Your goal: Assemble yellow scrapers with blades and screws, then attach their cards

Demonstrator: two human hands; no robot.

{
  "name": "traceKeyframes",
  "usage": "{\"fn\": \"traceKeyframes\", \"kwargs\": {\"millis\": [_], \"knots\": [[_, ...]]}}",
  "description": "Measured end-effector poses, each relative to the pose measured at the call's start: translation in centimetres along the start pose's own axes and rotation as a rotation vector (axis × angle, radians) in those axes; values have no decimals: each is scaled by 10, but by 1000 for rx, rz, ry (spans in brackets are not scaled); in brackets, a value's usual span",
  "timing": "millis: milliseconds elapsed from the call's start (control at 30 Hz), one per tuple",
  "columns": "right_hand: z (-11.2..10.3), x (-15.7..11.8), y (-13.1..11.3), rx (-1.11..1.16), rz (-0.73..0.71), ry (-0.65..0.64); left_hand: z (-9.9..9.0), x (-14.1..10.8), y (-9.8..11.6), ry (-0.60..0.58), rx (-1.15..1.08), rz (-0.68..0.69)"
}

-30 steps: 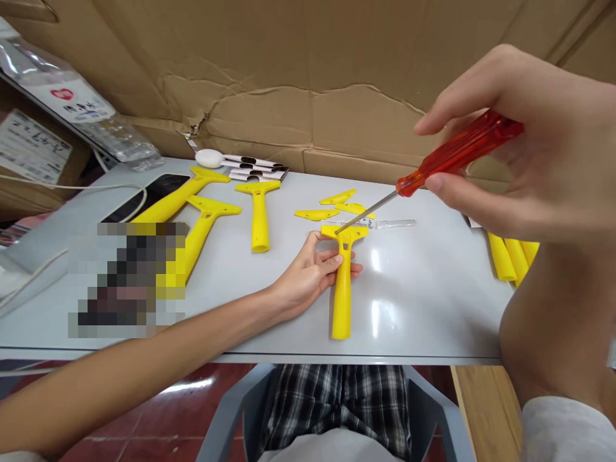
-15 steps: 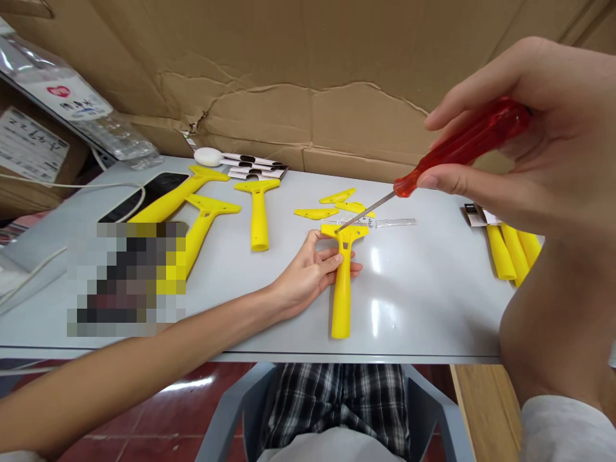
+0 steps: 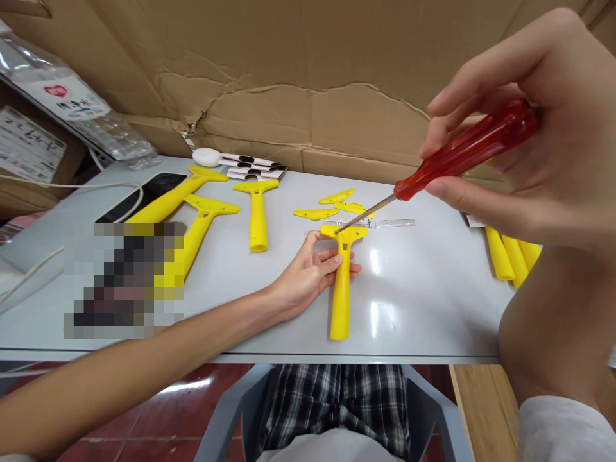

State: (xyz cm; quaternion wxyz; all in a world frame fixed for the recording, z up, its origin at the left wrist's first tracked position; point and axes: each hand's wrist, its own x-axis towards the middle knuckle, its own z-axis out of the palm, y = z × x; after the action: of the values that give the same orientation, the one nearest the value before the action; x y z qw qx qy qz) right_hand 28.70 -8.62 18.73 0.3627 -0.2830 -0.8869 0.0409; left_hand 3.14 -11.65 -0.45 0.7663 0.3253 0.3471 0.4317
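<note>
My left hand [image 3: 315, 273] is closed around the neck of a yellow scraper [image 3: 340, 301], whose handle points toward me. In my right hand [image 3: 539, 147] is a screwdriver with a clear red handle [image 3: 462, 151], gripped between thumb and fingers. Its thin metal shaft slants down to the left, and the tip meets the left end of the scraper's head, at a screw spot. Just behind the head lie small yellow cover plates [image 3: 315, 213] and a clear plastic strip [image 3: 394, 223].
More yellow scrapers [image 3: 258, 218] lie on the left of the grey table [image 3: 289, 333], by a phone [image 3: 158, 192] with a white cable. Other yellow handles [image 3: 500, 256] rest at right. Packaged blades [image 3: 253, 167] and a plastic bottle [image 3: 72, 96] sit along the cardboard wall [image 3: 289, 64].
The fingers of my right hand have shifted and opened somewhat around the red handle, with the knuckles higher. The tip stays at the same spot; my left hand has not moved.
</note>
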Motion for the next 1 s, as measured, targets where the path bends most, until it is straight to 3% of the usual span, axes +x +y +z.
{"fn": "traceKeyframes", "kwargs": {"millis": [133, 367, 567, 733, 900, 1000], "knots": [[1, 0, 0, -12, 20, 27, 1, 0, 0, 5, 13, 0], [2, 6, 0, -244, -30, 54, 0, -1, 0, -12, -6, 6], [-3, 3, 0, -94, -27, -70, 0, 0, 0, -5, 4, 0], [0, 0, 4, 63, -42, -13, 1, 0, 0, 12, 10, 0], [2, 0, 0, 41, 49, 21, 2, 0, 0, 9, 19, -1], [0, 3, -1, -57, 11, 14, 2, -1, 0, 0, 21, 1]]}}
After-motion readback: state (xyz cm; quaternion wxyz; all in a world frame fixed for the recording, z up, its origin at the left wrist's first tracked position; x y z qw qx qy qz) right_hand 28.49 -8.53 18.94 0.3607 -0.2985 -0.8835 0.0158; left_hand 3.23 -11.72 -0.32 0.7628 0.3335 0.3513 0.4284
